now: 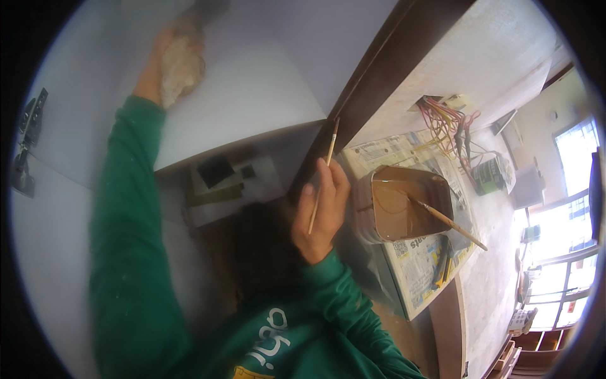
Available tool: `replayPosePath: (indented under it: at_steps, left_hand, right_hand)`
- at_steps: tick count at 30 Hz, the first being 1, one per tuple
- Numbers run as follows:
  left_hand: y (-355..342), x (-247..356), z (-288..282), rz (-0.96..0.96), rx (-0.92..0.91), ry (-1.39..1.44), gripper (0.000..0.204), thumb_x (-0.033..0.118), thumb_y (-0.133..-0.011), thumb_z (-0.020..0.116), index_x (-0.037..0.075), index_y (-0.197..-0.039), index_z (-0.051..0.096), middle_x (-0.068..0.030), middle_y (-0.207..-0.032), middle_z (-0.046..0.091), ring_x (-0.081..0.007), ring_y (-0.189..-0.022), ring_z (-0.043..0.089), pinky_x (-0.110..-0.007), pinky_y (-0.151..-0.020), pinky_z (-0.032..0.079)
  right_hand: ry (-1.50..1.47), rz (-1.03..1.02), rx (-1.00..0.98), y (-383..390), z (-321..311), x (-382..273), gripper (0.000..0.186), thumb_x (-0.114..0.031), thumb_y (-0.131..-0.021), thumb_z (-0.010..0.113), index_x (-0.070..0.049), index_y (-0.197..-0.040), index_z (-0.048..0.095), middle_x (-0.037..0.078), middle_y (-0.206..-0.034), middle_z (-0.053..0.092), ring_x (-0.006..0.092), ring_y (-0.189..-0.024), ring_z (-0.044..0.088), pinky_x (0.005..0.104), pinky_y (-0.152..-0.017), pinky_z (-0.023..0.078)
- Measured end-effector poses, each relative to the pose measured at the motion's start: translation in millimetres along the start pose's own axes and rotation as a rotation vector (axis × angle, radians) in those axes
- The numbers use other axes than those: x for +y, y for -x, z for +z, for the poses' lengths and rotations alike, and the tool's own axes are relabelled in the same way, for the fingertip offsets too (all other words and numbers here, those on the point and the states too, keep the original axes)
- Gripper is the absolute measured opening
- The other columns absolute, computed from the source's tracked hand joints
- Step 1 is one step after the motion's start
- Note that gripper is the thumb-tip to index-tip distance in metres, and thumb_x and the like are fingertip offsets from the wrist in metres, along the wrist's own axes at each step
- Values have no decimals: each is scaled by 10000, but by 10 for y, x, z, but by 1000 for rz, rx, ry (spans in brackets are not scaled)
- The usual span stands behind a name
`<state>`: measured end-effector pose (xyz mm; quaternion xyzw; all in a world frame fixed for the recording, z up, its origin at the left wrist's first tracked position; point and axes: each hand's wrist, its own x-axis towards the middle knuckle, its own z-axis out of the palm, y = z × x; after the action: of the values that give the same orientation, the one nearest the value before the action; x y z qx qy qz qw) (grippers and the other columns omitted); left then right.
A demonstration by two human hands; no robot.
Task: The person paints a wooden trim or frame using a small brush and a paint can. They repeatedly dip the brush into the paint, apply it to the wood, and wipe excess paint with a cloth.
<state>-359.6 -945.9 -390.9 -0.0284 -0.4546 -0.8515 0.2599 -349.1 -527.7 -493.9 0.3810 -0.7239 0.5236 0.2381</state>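
Observation:
My right hand pinches a thin paintbrush by its pale wooden handle. The brush tip lies against the dark brown edge of the white cabinet, near where a shelf meets it. High on the left, inside the cabinet, my left hand is closed on a crumpled off-white rag; haze blurs its fingers. To the right of my right hand stands a squarish tub of brown paint. A second paintbrush leans in it, its handle over the rim.
The tub rests on a newspaper-covered board, with a yellow-and-black cutter beside it. Bundled electrical wires hang from a wall opening. Behind stands a green-and-white can. Dark square items sit in the lower compartment.

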Motion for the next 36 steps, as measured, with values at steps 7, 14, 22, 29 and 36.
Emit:
replayPosePath:
  at_steps: [7,14,22,29,36]
  left_hand:
    - [-95,-99,-5,15,46,-42,172,186,-956,641,75,-868,543,-38,-770,534,-131,-584,421,-259,-482,343]
    - [-105,-41,-140,12,-46,-43,158,183,-967,630,55,-899,568,-52,-794,549,-132,-588,421,-257,-486,350]
    - [-140,-17,-270,7,-122,-34,169,188,-975,619,42,-908,569,-63,-812,568,-126,-584,412,-256,-482,349]
    - [-63,-9,-105,-7,-57,-47,173,187,-973,623,54,-886,557,-54,-770,543,-132,-571,411,-258,-478,349]
    - [111,-4,364,-99,319,-9,411,215,-864,729,181,-546,471,-47,-514,512,-140,-400,469,-267,-384,395]
  right_hand:
    - [59,1,9,-81,51,125,376,5,-931,573,88,-1298,569,272,-1306,510,412,-1191,530,445,-1027,423]
    - [34,-6,10,-139,89,129,365,-13,-949,568,109,-1293,563,280,-1300,514,414,-1189,533,445,-1029,419]
    - [15,25,16,-155,103,135,365,-47,-971,558,117,-1296,557,284,-1296,516,414,-1184,535,450,-1027,419]
    - [21,5,15,-189,97,149,370,-65,-982,553,113,-1306,557,287,-1297,515,411,-1182,534,452,-1023,422]
    - [17,38,5,-200,76,137,373,-63,-980,550,103,-1314,558,283,-1297,515,405,-1186,534,450,-1022,424]
